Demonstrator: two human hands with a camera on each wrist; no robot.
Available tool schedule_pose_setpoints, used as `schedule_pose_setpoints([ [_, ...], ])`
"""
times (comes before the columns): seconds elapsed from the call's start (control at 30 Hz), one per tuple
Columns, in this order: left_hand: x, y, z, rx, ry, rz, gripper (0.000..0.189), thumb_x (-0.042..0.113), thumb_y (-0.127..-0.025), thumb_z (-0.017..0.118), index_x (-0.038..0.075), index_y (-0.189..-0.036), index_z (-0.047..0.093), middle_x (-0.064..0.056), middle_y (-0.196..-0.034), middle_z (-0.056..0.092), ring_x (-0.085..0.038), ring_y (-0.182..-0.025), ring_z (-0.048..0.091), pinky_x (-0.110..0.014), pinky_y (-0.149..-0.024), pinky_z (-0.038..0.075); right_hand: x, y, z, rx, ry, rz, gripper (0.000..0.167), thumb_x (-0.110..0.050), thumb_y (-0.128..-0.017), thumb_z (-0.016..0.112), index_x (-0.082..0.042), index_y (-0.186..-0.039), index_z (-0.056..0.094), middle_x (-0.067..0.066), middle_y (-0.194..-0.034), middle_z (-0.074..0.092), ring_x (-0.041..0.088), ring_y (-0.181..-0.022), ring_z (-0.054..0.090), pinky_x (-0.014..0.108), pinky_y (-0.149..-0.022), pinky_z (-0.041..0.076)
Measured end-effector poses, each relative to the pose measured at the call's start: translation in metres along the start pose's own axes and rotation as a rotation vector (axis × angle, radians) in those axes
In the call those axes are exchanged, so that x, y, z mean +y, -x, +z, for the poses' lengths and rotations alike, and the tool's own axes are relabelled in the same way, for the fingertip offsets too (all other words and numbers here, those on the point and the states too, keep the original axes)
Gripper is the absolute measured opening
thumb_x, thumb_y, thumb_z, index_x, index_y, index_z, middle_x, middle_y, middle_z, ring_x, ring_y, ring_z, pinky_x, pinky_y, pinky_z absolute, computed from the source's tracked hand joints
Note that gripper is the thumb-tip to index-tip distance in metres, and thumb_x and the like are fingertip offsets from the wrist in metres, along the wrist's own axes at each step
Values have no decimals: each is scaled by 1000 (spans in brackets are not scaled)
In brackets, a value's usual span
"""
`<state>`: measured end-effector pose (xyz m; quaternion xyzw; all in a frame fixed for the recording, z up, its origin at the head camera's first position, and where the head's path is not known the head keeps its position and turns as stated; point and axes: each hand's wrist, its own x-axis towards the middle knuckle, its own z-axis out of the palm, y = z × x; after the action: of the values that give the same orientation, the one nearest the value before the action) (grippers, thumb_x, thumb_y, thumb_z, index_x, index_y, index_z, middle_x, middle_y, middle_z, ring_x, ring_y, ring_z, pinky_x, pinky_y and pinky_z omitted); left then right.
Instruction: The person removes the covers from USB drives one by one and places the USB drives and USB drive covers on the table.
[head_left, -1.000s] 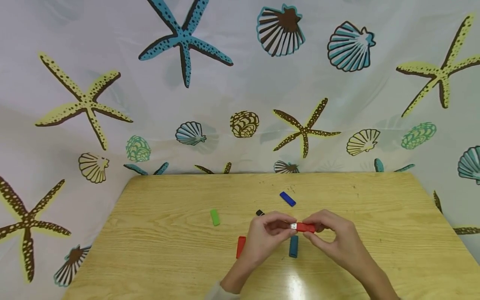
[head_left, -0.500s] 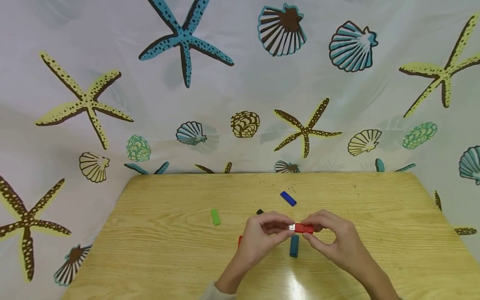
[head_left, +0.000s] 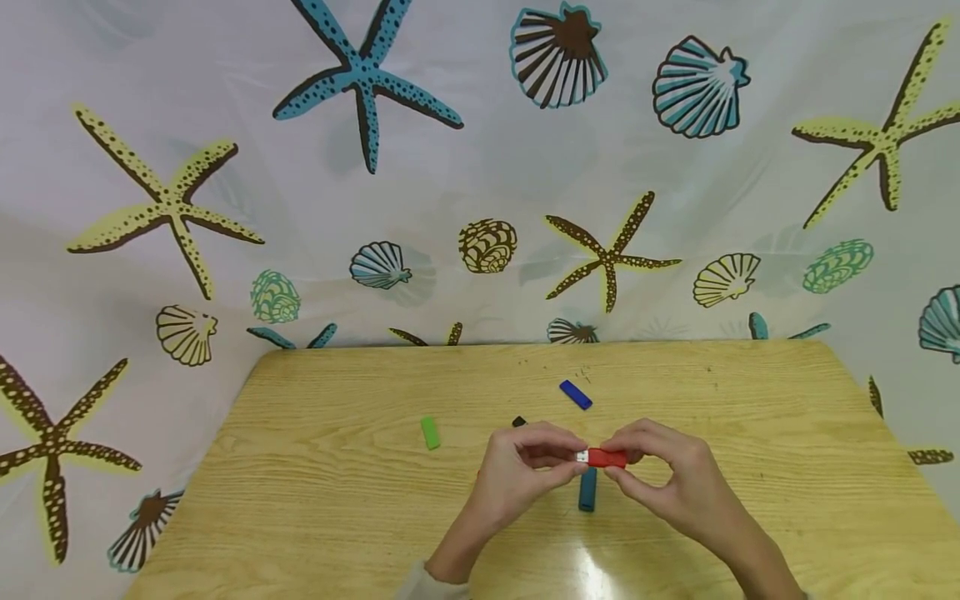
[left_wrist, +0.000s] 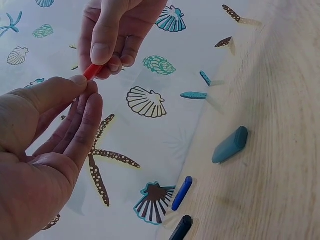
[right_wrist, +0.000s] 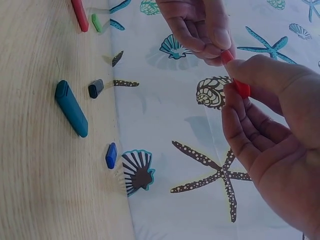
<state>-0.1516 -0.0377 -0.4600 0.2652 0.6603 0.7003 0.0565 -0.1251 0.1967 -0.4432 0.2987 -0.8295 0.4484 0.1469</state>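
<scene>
1. Just below the left hand point(head_left: 512, 473), a pale sleeve point(head_left: 435, 583), cut off by the bottom edge.
2. Pinches the plug end of a red stick point(head_left: 607, 457) between thumb and fingertips of the left hand, and its body likewise in the right hand point(head_left: 688, 473); holds it raised off the table point(head_left: 337, 500).
3. Shows a pale plug tip at the left fingertips; cannot be made out in either wrist view.
4. Beneath the gap between the hands, a teal stick point(head_left: 587, 492), far end covered.
5. Behind the left wrist, only a sliver of a second red piece point(right_wrist: 80, 15), cut off in the right wrist view.
6. Just beyond the left knuckles, a black piece point(head_left: 519, 422), mostly hidden.
7. Farther left of that hand, a green stick point(head_left: 430, 433).
8. Beyond both hands, a blue stick point(head_left: 576, 394).
9. Farthest, a shell-printed cloth point(head_left: 315, 208), cut off on top.
</scene>
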Motion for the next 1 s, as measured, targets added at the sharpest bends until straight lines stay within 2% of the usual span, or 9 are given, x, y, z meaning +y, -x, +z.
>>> schedule_pose_setpoints([
  [0.6,4,1,-1,-9,-24,-7,18,0,-88,80,-3,-105,78,-18,-103,73,-20,-88,74,-37,-81,63,-3,1,-2,2,-13,1,31,0,-84,84,-20,-107,77,-11,-102,71,8,-85,67,20,-77,58],
  [1.0,7,2,-3,-24,4,-20,18,-1,-89,79,-5,-106,77,-20,-103,72,-19,-88,74,-35,-80,64,-5,0,-3,-6,-23,-19,31,1,-84,84,-19,-107,77,-9,-102,71,8,-85,66,20,-77,58],
])
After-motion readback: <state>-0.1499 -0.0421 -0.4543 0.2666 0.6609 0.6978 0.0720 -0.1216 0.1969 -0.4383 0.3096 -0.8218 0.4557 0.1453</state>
